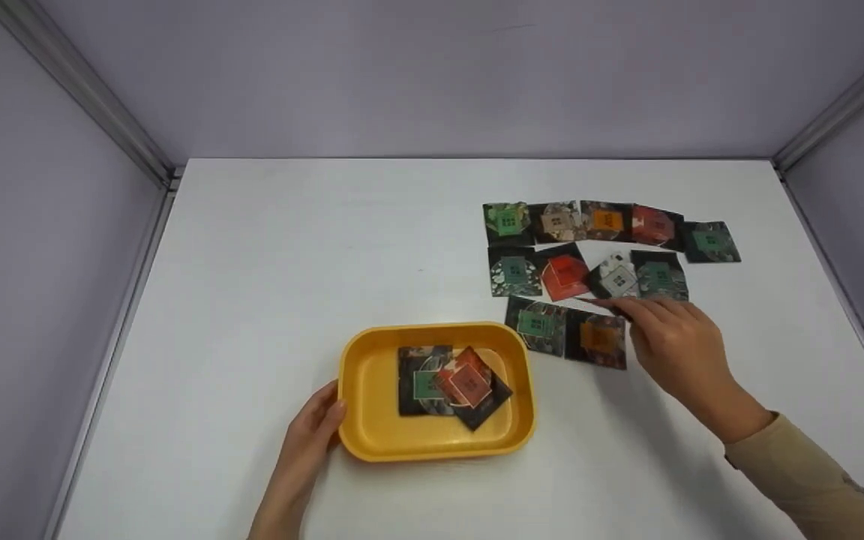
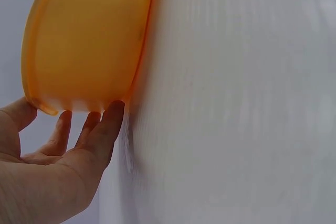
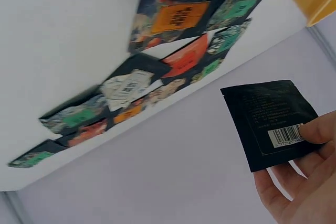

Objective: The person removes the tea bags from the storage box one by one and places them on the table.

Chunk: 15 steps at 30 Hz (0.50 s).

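My left hand [image 1: 310, 431] holds the left end of a yellow plastic tray [image 1: 372, 433]; in the left wrist view the thumb is at the rim and the fingertips touch the tray's outer wall. Two square sachets lie overlapping inside, a green-labelled one [image 1: 415, 360] partly under a red-labelled one [image 1: 469, 384]. Above the rows of sachets on the table, my right hand [image 1: 679, 345] pinches a small black sachet [image 3: 260, 116] between thumb and fingers. Its back, printed with a barcode, shows in the right wrist view; from the head it appears almost edge-on.
Several more sachets lie in uneven rows at the right: a back row [image 1: 607, 221], a middle row [image 1: 514, 270] and a front pair [image 1: 535, 324] by the tray's right corner. The white table [image 1: 289, 240] is bounded by pale panels [image 1: 432, 82] at the back and sides.
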### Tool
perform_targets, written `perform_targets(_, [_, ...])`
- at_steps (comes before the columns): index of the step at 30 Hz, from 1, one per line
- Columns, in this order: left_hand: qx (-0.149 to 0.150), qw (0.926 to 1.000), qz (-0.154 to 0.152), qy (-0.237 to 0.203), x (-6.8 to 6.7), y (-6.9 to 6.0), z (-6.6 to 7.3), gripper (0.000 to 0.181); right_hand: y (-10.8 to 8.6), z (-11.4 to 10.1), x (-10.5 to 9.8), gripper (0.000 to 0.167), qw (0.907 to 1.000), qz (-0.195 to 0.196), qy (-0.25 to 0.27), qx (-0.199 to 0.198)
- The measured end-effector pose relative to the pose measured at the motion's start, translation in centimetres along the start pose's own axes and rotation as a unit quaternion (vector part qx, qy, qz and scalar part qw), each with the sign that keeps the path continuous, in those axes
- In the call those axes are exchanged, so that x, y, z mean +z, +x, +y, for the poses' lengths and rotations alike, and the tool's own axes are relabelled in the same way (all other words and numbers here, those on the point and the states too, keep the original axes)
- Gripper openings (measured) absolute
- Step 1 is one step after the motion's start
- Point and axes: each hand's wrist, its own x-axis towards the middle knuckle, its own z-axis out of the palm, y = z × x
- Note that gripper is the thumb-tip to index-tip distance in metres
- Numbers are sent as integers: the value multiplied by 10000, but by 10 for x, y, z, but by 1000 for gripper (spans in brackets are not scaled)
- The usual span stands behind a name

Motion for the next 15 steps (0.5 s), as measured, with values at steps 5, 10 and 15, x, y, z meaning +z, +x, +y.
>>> perform_targets(5, [18,10000,18,7,0,0,0,72,-9,38,0,33,9988,306,-124,371])
perform_targets(10, [3,10000,31,-14,1,0,0,70,-20,70,-6,30,9968,324,-339,649])
perform_targets(15, [-51,10000,62,46,1,-1,0,73,-31,100,-9,28,9938,266,-600,892])
